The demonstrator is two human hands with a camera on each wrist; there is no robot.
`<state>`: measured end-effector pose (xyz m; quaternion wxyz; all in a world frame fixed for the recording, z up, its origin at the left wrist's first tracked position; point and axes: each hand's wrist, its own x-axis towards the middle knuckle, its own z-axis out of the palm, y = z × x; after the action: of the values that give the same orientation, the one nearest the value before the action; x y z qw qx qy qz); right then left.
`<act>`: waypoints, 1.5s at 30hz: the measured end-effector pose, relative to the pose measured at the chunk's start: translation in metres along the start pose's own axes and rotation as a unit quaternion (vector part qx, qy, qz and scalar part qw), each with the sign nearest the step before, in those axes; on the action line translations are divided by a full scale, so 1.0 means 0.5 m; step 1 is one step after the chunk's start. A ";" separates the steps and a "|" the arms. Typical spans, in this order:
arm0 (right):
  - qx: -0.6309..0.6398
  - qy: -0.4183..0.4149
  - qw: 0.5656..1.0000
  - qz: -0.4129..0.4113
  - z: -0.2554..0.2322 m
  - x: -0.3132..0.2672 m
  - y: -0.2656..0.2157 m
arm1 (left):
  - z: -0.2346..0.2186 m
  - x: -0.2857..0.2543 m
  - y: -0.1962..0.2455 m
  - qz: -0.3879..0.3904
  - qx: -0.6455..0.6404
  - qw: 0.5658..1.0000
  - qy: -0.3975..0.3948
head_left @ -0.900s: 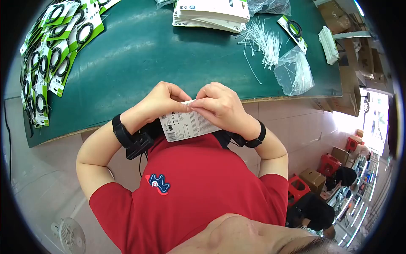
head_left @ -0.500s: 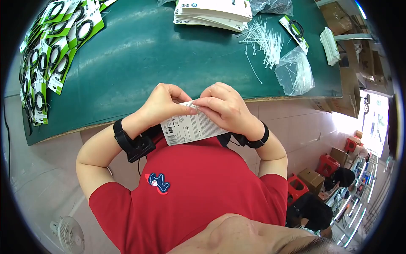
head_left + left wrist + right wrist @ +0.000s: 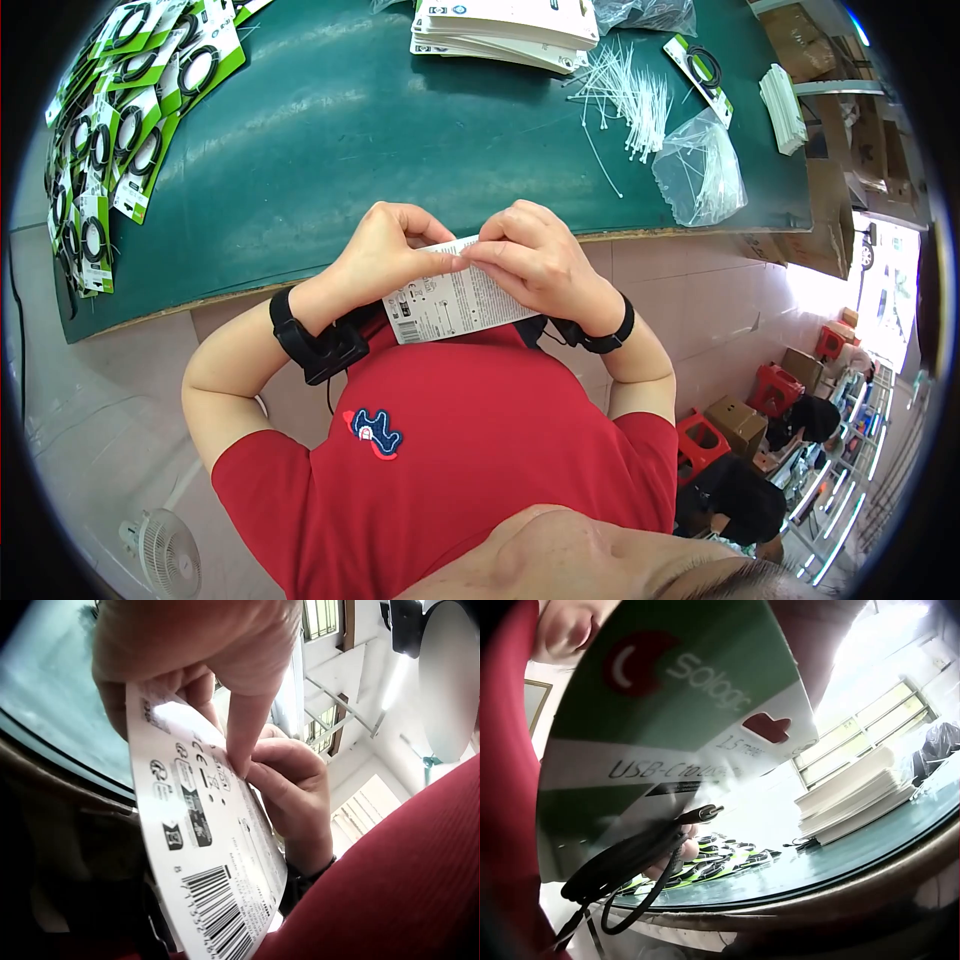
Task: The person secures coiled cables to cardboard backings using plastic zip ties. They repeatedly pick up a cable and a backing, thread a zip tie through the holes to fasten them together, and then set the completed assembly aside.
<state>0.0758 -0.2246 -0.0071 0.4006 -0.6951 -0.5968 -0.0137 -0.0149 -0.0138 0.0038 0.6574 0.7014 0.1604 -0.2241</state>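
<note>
Both hands hold a printed card [image 3: 440,305] at the table's front edge, its white barcode side up in the head view. The left hand [image 3: 390,245] grips its top left edge, thumb on the printed face. The right hand [image 3: 535,255] pinches near the card's upper middle, its fingertips meeting the left thumb. In the left wrist view the card [image 3: 176,817] tilts steeply, both thumbs meeting at its surface. On the green front, in the right wrist view, a coiled black cable [image 3: 622,859] hangs against the card; what the fingertips pinch is too small to tell.
Packaged cables [image 3: 130,130] cover the table's left end. A card stack [image 3: 505,25] stands at the back, with loose white ties [image 3: 635,105], a plastic bag [image 3: 700,175], one packaged cable [image 3: 700,75] and a smaller card stack [image 3: 783,110] to its right.
The card and both hands have shifted slightly right and down in the head view. Both hands keep their hold on the card.
</note>
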 end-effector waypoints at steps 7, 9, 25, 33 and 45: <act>-0.015 0.001 1.000 -0.014 -0.002 0.002 -0.008 | 0.008 -0.006 0.004 0.010 0.025 1.000 -0.006; -0.015 0.000 1.000 -0.017 -0.002 0.002 -0.008 | 0.009 -0.007 0.004 0.012 0.033 0.999 -0.005; -0.067 0.002 0.997 -0.046 0.000 -0.002 -0.016 | 0.006 -0.017 -0.004 0.046 0.030 0.998 0.004; 0.182 0.078 0.972 0.123 -0.103 -0.006 -0.037 | 0.008 -0.054 -0.002 0.331 0.155 0.931 -0.012; 0.364 -0.224 0.904 0.019 -0.030 -0.002 0.028 | 0.019 -0.062 0.008 0.635 0.302 0.710 -0.043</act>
<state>0.0942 -0.2336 -0.0047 0.4819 -0.4967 -0.6208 0.3685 -0.0399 -0.0215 0.0233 0.4042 0.7883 -0.4276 0.1799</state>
